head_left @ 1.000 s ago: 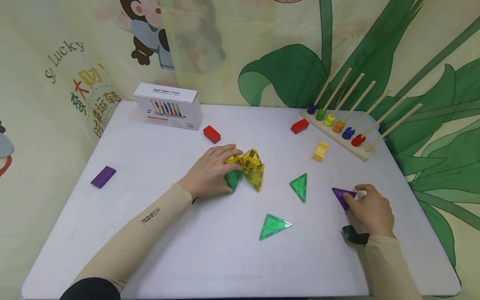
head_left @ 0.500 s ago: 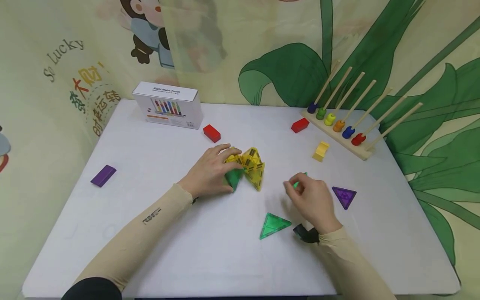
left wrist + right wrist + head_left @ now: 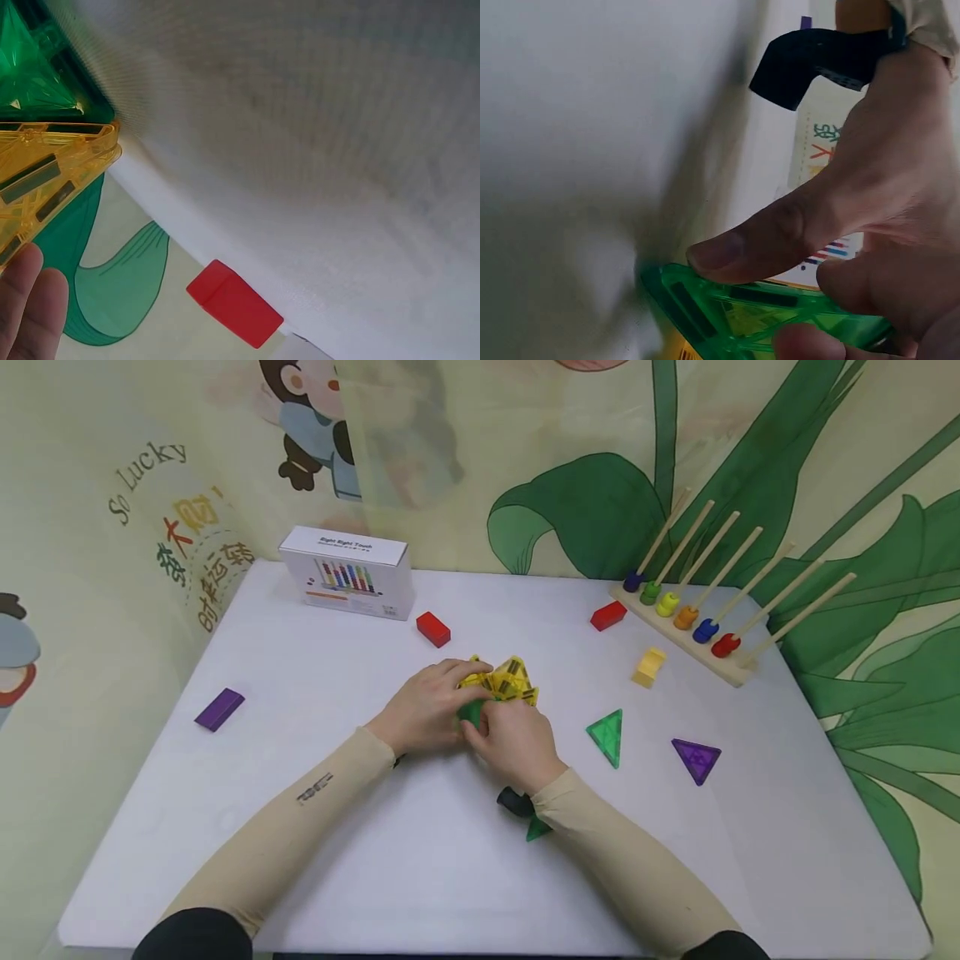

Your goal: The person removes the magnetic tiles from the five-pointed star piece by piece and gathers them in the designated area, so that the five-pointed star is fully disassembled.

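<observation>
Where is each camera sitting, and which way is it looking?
Head: sits on the person's head, looks forward and down at the white table; both sleeved arms show, left hand and right hand on the tile structure.
Left wrist: sits low by the left hand, looks across the table at a red block; fingertips show.
Right wrist: sits under the right wrist, looks along the hand; thumb and fingers pinch a green tile.
Shared: head and left wrist both show the red block and yellow tiles.

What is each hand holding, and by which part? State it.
Right hand pinches a green triangle tile by its edge, thumb on top. Left hand grips the yellow-and-green tile structure at its left side.
</observation>
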`<state>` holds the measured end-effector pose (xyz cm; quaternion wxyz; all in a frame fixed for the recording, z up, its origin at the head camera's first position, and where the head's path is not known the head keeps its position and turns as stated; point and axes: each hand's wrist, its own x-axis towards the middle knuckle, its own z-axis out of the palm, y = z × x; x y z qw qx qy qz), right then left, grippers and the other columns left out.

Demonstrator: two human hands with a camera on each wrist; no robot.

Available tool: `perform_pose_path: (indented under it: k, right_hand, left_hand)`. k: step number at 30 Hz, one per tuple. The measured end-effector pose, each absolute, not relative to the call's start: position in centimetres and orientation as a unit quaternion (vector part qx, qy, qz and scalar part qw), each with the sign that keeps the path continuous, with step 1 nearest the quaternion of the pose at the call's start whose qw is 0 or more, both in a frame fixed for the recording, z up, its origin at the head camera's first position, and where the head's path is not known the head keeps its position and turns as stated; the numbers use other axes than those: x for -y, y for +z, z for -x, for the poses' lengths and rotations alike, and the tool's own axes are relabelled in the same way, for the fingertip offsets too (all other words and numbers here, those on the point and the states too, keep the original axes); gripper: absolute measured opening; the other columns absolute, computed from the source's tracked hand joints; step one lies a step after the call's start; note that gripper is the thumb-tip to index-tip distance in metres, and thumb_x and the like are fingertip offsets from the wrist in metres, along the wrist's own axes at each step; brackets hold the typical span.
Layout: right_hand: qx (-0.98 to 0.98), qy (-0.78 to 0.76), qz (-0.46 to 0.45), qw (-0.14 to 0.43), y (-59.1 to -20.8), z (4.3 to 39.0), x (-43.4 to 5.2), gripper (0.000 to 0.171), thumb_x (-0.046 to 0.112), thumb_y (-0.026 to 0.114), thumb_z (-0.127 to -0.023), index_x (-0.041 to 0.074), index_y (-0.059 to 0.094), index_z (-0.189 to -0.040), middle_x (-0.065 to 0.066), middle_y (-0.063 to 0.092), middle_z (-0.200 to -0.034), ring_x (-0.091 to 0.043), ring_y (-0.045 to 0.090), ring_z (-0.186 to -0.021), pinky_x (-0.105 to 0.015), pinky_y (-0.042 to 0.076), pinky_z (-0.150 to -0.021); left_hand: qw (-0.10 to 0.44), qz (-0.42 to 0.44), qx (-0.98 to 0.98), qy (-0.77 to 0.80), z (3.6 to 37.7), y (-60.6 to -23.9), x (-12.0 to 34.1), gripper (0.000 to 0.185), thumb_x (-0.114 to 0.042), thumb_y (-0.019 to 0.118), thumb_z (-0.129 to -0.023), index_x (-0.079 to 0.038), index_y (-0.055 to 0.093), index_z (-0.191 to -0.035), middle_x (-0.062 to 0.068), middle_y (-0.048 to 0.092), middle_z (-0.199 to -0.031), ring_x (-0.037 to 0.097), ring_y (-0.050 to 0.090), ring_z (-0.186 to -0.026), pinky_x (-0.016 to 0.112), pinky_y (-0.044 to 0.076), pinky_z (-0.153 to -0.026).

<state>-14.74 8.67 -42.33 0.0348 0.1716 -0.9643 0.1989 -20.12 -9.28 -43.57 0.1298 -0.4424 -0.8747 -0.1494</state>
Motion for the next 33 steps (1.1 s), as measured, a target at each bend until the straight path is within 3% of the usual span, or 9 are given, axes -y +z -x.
perform_pose_path:
  k: [9,19,24,27,29,33]
  right_hand:
    - [0.976,0.135,-0.162,0.053,-42.8,15.4,-8.0,0.030,0.036,0.075,-0.094,0.009,0.070,-0.082,0.002,0.053,-0.055,-0.013,0.052,-0.049,-0.028,0.043,-0.042]
    - [0.970,0.130,-0.179,0.099,-43.2,15.3,-8.1,0.029,0.028,0.075,-0.092,0.008,0.068,-0.073,0.003,0.048,-0.052,-0.010,0.040,-0.044,-0.023,0.031,-0.038]
    - [0.967,0.125,-0.188,0.119,-43.4,15.2,-7.9,0.030,0.025,0.076,-0.091,0.009,0.065,-0.067,0.002,0.052,-0.051,-0.009,0.043,-0.042,-0.024,0.037,-0.036]
    - [0.963,0.126,-0.196,0.133,-43.5,15.2,-7.7,0.030,0.024,0.077,-0.090,0.008,0.065,-0.067,0.000,0.054,-0.051,-0.010,0.046,-0.041,-0.026,0.041,-0.036]
    - [0.963,0.123,-0.197,0.140,-43.6,15.2,-7.6,0.030,0.024,0.078,-0.089,0.008,0.065,-0.067,0.000,0.055,-0.051,-0.010,0.045,-0.041,-0.026,0.041,-0.036]
    - [0.965,0.101,-0.191,0.151,-43.9,15.1,-7.4,0.030,0.027,0.078,-0.089,0.010,0.067,-0.067,0.001,0.053,-0.050,-0.009,0.042,-0.040,-0.026,0.037,-0.035]
  left_hand:
    - [0.136,0.455,0.864,-0.169,20.3,-43.6,8.9,0.047,-0.021,0.092,-0.072,-0.016,0.076,-0.116,0.008,0.060,-0.146,0.030,0.061,-0.132,0.043,0.052,-0.111]
    - [0.089,0.456,0.864,-0.194,20.4,-43.2,9.4,0.054,-0.017,0.088,-0.077,-0.017,0.070,-0.128,0.010,0.051,-0.155,0.029,0.053,-0.143,0.043,0.049,-0.115]
    - [0.071,0.429,0.871,-0.228,20.3,-42.7,11.0,0.065,-0.014,0.077,-0.078,-0.016,0.058,-0.139,0.008,0.045,-0.160,0.028,0.051,-0.143,0.043,0.055,-0.107]
    - [0.085,0.392,0.877,-0.264,20.6,-42.4,11.8,0.055,-0.013,0.071,-0.082,-0.012,0.058,-0.136,0.009,0.050,-0.155,0.029,0.052,-0.140,0.046,0.055,-0.105]
    - [0.082,0.357,0.884,-0.290,21.1,-42.3,11.8,0.041,-0.016,0.068,-0.091,-0.011,0.060,-0.132,0.009,0.056,-0.147,0.028,0.055,-0.137,0.046,0.053,-0.108]
    - [0.011,0.290,0.892,-0.347,22.6,-42.1,11.2,0.029,-0.028,0.070,-0.100,-0.012,0.068,-0.123,0.007,0.068,-0.129,0.026,0.065,-0.118,0.046,0.056,-0.102]
